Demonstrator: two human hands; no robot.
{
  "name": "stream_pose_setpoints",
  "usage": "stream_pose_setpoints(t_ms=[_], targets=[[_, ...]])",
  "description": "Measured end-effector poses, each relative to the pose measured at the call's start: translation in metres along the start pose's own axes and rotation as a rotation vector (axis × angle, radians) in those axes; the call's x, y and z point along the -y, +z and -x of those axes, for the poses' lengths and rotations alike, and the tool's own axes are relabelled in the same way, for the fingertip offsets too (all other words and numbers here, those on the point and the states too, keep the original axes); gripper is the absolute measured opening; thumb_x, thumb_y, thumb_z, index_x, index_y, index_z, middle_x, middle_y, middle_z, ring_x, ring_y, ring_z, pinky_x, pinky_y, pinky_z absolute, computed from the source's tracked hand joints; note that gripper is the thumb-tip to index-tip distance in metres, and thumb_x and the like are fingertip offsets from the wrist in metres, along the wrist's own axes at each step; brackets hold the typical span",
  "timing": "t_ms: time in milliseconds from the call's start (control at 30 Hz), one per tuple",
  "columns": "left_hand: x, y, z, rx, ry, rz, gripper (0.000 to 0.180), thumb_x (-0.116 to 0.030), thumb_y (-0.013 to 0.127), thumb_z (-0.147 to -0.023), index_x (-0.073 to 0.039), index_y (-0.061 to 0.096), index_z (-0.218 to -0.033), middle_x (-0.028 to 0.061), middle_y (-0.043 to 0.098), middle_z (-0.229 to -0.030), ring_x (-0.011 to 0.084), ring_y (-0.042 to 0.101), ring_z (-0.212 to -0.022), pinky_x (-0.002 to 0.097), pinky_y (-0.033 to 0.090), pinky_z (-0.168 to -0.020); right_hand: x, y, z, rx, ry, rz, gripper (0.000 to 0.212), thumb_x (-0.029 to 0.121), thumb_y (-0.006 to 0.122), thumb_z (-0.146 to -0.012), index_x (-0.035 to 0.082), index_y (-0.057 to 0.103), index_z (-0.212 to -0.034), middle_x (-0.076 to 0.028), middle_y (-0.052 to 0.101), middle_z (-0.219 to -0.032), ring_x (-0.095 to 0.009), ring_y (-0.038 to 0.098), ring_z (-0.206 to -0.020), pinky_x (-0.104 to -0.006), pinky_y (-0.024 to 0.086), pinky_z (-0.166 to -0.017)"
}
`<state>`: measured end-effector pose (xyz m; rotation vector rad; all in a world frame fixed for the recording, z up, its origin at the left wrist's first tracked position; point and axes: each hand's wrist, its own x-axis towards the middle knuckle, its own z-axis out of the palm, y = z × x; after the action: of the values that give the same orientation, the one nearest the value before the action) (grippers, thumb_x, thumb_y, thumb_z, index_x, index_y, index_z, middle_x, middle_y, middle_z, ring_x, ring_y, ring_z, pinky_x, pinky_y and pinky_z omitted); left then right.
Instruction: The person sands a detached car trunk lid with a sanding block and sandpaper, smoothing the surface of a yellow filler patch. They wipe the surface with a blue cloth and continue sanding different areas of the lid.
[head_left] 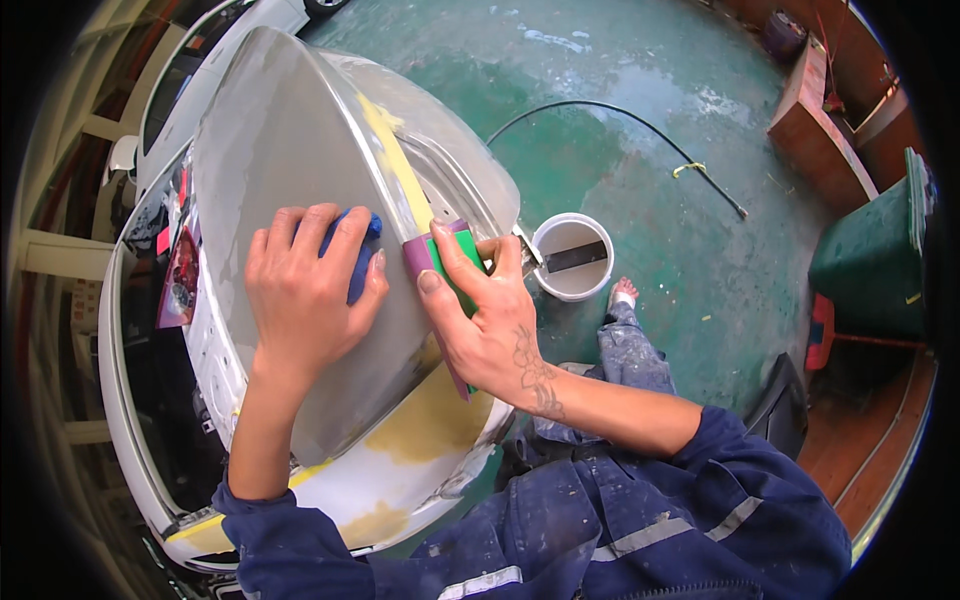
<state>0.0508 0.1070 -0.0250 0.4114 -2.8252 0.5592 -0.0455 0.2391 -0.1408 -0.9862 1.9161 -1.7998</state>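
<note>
My left hand [310,285] rests on a grey, smoothed car panel [285,130], its fingers bent over a soft blue thing [360,275], a sponge or folded cloth. To its right, my right hand [490,310] grips a green sanding block [465,262] with purple sandpaper [418,258] wrapped round it. The block lies along the panel's right edge, thumb on top and fingers at the far side. A yellow strip [400,175] runs up that edge beyond the block. Nearer me, yellowish patches [435,420] show on the white bodywork. The sandpaper's underside is hidden.
Right of the car, a white bucket [574,296] with greyish liquid stands on the green floor, a dark flat strip [578,256] across it. Beyond curves a black hose [620,111]. A green bin [868,262] and reddish-brown cabinet [822,135] stand at right. Another car [170,90] is far left.
</note>
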Motion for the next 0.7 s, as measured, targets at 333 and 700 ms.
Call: stream_pose_setpoints(t_ms=[333, 700], targets=[[-0.011, -0.004, 0.044, -0.075, -0.067, -0.045, 0.069, -0.035, 0.084, -0.083, -0.025, 0.062, -0.147, 0.0109, 0.045, -0.160, 0.0415, 0.038, -0.147, 0.0598, 0.033, -0.117, -0.006, 0.008, -0.028, -0.058, -0.032, -0.032, 0.050, 0.042, 0.061, -0.103, 0.008, 0.067, -0.139, -0.028, 0.052, -0.114, -0.045, 0.063, -0.099, -0.0509, 0.053, -0.082], [-0.036, 0.002, 0.077, -0.138, -0.130, 0.064, 0.078, -0.042, 0.081, -0.088, -0.013, 0.049, -0.153, 0.0159, 0.043, -0.160, 0.0430, 0.032, -0.152, 0.0633, 0.025, -0.121, -0.003, 0.015, -0.076, -0.115, 0.047, 0.049, 0.051, 0.043, 0.060, -0.105, 0.007, 0.065, -0.139, -0.029, 0.052, -0.112, -0.047, 0.064, -0.098, -0.0532, 0.054, -0.079]])
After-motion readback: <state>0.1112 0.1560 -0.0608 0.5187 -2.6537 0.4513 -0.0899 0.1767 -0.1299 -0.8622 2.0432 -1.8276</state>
